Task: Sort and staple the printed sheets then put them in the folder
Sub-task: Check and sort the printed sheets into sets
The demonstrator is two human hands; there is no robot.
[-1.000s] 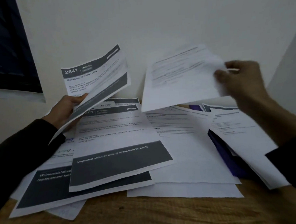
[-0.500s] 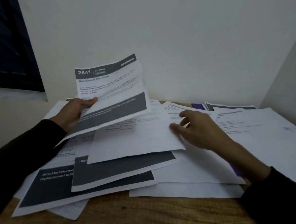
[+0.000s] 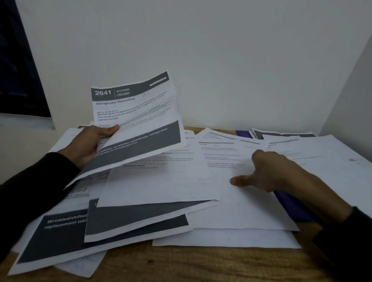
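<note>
White printed sheets (image 3: pixel 231 208) sprawl loose across the wooden worktop (image 3: pixel 195 268). Left hand (image 3: pixel 90 144) grips a grey-banded "2641" page (image 3: pixel 136 121); right hand (image 3: pixel 265 171) presses flat, fingers relaxed. Overlapping pages could slide off, hiding the purple folder (image 3: pixel 291 206).

Held sheet (image 3: pixel 136 125): we read "2641 | KITCHEN", "Refrigerator Restocking".
Lower-left sheet (image 3: pixel 68 238): we read "Wrinkled/shifted", "replacement tab…".

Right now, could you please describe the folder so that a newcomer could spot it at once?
Start at the wooden table strewn with sheets. Look beside the right hand, under the right forearm: the folder lies mostly buried there. It alone is purple.
</note>
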